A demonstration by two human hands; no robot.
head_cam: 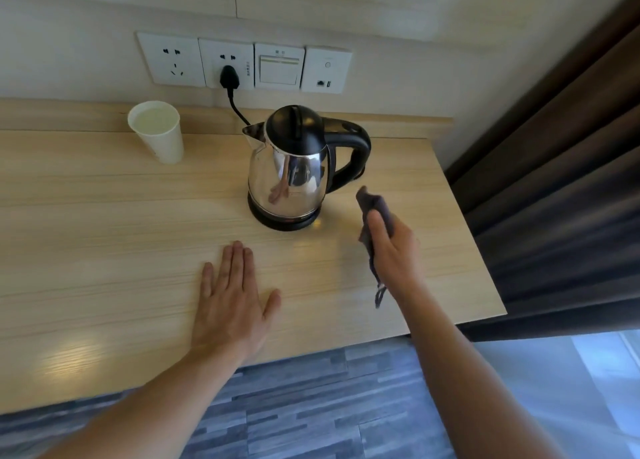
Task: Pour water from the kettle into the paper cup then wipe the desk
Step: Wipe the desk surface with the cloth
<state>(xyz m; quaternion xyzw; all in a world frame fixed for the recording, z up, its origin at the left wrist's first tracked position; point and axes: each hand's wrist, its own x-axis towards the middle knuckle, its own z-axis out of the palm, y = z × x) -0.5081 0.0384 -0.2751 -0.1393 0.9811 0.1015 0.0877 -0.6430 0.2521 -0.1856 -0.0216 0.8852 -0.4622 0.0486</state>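
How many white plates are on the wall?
4, side by side above the desk: empty socket, socket with the black plug, switch, port panel. None seem hidden.

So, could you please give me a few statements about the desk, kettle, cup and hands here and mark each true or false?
1. The kettle sits on its base with the lid closed. True.
2. The cup is empty. False: it holds liquid close to the rim.
3. The right hand holds a dark cloth. True.
4. The left hand grips the kettle's handle. False: it lies flat, palm down, on the desk.
5. The cup stands right of the kettle. False: it stands left of it, near the wall.
6. A black plug is in a wall socket. True.
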